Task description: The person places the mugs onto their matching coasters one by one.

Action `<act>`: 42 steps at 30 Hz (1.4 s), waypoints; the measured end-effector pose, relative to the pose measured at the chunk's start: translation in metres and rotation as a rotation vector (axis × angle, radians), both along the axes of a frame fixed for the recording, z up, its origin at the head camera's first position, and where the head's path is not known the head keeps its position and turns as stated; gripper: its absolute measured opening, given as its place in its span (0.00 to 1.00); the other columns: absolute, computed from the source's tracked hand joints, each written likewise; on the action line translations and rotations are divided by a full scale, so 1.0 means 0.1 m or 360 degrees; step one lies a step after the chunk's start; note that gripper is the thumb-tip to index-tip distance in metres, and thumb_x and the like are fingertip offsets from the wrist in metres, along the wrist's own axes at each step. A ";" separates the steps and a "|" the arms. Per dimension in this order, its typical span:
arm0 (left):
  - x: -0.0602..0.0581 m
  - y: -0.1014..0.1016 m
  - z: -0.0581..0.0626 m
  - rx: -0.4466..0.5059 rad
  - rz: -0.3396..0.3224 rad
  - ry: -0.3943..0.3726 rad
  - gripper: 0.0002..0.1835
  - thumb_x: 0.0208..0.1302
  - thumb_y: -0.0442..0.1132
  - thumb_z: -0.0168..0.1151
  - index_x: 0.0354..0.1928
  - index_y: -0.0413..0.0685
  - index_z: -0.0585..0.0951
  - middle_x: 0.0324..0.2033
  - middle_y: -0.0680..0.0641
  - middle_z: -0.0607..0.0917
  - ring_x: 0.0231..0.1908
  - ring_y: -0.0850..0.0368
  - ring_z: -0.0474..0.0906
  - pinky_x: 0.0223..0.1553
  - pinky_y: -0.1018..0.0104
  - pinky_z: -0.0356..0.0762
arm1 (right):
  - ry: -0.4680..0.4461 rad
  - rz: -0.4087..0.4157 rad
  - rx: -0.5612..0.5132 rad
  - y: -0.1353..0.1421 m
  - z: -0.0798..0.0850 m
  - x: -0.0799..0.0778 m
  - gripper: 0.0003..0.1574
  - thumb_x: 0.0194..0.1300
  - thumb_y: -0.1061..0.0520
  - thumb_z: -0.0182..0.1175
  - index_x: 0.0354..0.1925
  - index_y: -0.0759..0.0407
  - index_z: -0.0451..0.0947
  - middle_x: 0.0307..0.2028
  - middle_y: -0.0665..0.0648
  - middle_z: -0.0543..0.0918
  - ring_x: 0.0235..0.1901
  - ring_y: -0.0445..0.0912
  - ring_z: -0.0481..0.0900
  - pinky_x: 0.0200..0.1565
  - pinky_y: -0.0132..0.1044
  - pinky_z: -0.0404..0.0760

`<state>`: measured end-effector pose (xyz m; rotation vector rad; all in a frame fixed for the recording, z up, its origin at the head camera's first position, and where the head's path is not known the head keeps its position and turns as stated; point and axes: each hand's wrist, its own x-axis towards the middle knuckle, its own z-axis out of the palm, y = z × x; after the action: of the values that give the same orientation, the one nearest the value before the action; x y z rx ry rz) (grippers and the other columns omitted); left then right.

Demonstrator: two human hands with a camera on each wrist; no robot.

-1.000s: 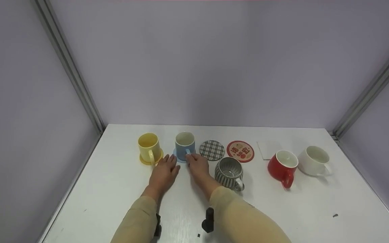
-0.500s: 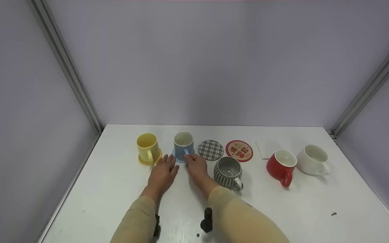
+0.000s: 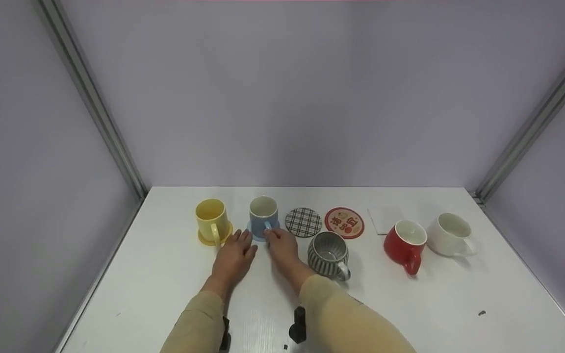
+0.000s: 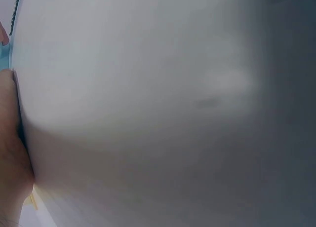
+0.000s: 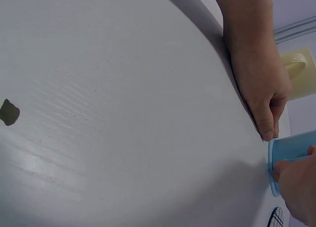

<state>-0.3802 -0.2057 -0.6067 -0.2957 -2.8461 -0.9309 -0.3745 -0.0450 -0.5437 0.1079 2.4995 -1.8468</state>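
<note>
A blue mug [image 3: 263, 214] with a pale inside stands on a blue coaster [image 5: 271, 163]. My right hand [image 3: 281, 245] pinches the mug's handle, which faces me. To the left, my left hand [image 3: 233, 255] lies palm down on the table with its fingers stretched out between the blue coaster and the yellow coaster [image 3: 205, 242]. On that yellow coaster is a yellow mug [image 3: 211, 218], its handle close to the left fingertips. The right wrist view shows the left thumb right at the blue coaster's edge. Only a side of the left hand [image 4: 12, 138] appears in the left wrist view.
A plaid coaster [image 3: 303, 222] and a red patterned coaster [image 3: 344, 223] lie right of the blue mug. A grey striped mug [image 3: 328, 257] stands near my right forearm. Further right are a square white coaster [image 3: 384, 218], a red mug [image 3: 404, 242] and a white mug [image 3: 449, 235].
The head view has shifted slightly, so the whole scene sits a little further left and lower. Both hands and all the mugs keep their places on the table.
</note>
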 end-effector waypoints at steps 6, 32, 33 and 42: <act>0.01 0.01 0.00 0.0032 0.0007 -0.0007 0.28 0.82 0.48 0.57 0.75 0.41 0.74 0.76 0.42 0.72 0.78 0.40 0.61 0.78 0.42 0.58 | -0.0052 -0.0006 -0.0028 0.00 -0.02 0.00 0.19 0.83 0.51 0.55 0.45 0.65 0.84 0.41 0.53 0.83 0.44 0.46 0.76 0.48 0.41 0.76; 0.02 0.01 0.03 -0.0016 -0.0015 -0.0007 0.28 0.83 0.48 0.56 0.76 0.41 0.73 0.76 0.42 0.71 0.79 0.41 0.60 0.79 0.43 0.57 | -0.0072 -0.0021 -0.0043 0.01 0.00 -0.05 0.18 0.82 0.53 0.57 0.43 0.66 0.84 0.33 0.54 0.81 0.36 0.44 0.74 0.37 0.36 0.72; 0.01 0.01 0.03 -0.0016 -0.0014 -0.0012 0.28 0.83 0.48 0.55 0.76 0.41 0.72 0.77 0.43 0.71 0.79 0.41 0.60 0.79 0.44 0.56 | -0.0074 -0.0019 -0.0039 0.01 0.00 -0.05 0.18 0.82 0.53 0.57 0.42 0.66 0.83 0.32 0.54 0.80 0.35 0.44 0.73 0.36 0.35 0.71; 0.00 -0.02 -0.01 -0.0027 -0.0025 0.0006 0.28 0.83 0.48 0.55 0.76 0.41 0.73 0.76 0.42 0.71 0.79 0.40 0.61 0.79 0.43 0.56 | -0.0094 -0.0026 -0.0029 0.00 0.02 -0.03 0.20 0.82 0.52 0.58 0.56 0.67 0.83 0.51 0.58 0.86 0.52 0.50 0.81 0.57 0.46 0.81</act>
<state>-0.3803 -0.2073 -0.6075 -0.3215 -2.8538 -0.9085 -0.3772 -0.0448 -0.5419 0.1801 2.4499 -1.8437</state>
